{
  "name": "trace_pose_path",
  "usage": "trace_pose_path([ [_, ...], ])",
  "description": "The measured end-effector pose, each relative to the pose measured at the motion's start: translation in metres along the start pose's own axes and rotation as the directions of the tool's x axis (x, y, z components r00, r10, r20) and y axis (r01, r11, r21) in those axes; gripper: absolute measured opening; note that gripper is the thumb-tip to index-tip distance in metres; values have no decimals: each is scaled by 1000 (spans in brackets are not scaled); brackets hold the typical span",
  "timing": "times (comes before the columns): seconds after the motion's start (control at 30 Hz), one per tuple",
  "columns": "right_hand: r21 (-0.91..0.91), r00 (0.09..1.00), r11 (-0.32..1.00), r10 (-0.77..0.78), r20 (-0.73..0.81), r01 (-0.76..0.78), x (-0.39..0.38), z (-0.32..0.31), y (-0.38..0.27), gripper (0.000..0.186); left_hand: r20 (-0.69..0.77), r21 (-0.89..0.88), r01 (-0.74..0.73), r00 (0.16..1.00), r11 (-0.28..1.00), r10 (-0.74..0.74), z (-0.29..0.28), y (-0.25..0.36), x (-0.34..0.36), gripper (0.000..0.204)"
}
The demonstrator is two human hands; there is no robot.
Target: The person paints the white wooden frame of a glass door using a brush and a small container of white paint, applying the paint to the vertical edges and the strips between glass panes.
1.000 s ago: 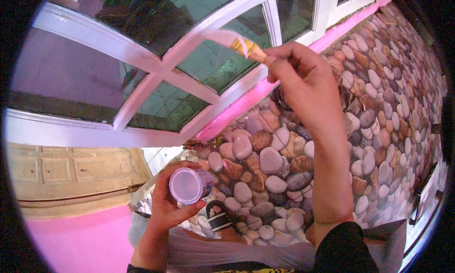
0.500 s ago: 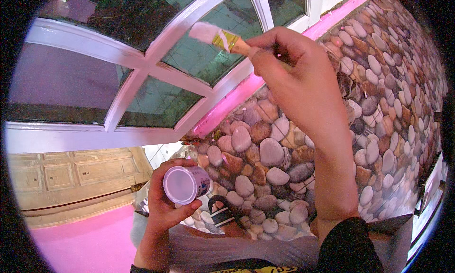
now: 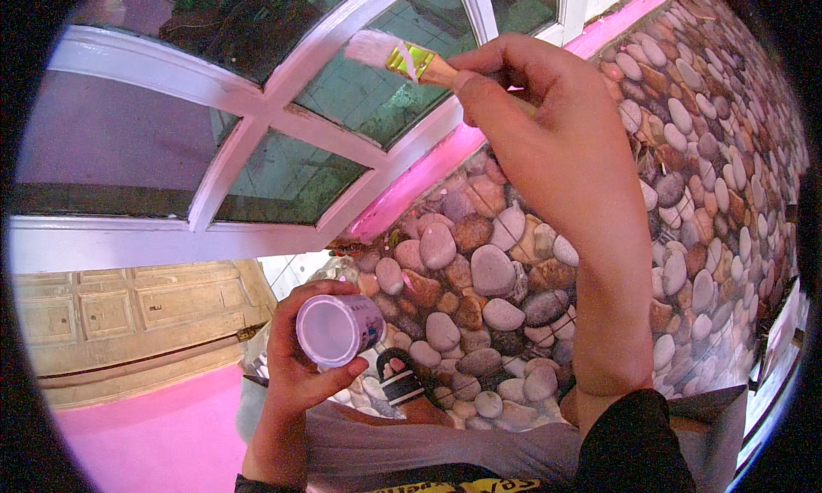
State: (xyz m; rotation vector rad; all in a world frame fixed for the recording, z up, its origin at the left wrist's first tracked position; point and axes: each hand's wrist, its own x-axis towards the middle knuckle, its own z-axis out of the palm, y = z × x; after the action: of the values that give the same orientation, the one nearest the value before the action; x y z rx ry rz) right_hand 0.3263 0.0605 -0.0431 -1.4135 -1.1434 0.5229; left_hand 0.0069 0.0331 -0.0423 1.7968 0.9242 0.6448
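My right hand grips the wooden handle of a flat paintbrush with a gold ferrule and pale, paint-loaded bristles. The bristle tips are at a curved bar of the white window frame, over a glass pane; I cannot tell whether they touch it. Low in the view, my left hand holds a small plastic tub with its rim tipped toward me, showing pale lilac inside.
A pink strip runs along the frame's foot beside pebble-patterned ground. A wooden panelled door and a pink surface are at the lower left. My sandalled foot shows below.
My right hand and the brush have moved up and leftward along the window. The left hand with the tub has shifted slightly left and up in the view.
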Motion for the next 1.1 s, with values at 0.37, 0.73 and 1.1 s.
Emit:
trace_pose_path([
  [0.37, 1, 983, 999, 47, -178, -48, 8, -17, 9, 21, -15, -13, 8, 1000, 1000, -8, 1, 0, -1, 83],
  [0.73, 41, 995, 999, -5, -98, 9, 12, -5, 15, 22, -29, 0, 19, 999, 1000, -19, 2, -1, 0, 83],
  [1.1, 90, 998, 994, 61, 15, -62, -1, 0, 8, 23, -18, -25, 35, 999, 999, -35, 2, -3, 0, 83],
])
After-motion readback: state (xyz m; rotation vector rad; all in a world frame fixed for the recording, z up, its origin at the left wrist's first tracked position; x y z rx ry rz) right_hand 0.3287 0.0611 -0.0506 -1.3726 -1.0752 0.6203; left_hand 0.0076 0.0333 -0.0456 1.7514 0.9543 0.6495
